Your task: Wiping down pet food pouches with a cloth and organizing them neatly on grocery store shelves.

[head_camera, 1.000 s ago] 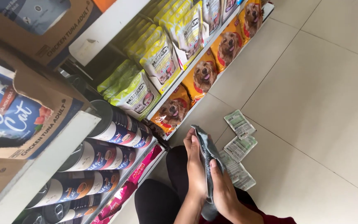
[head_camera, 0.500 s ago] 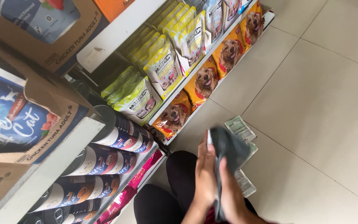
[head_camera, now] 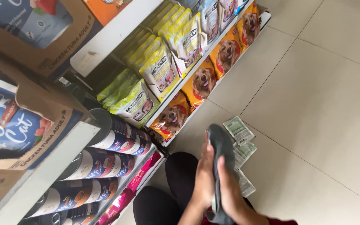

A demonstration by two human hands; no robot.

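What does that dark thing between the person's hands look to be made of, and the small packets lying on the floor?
The dark grey cloth, pressed between the left hand and right hand, looks like soft matte fabric: it droops and folds with no shine. The small packets on the tiled floor seem to be thin plastic or foil film, flat and slightly glossy, though that is hard to tell.
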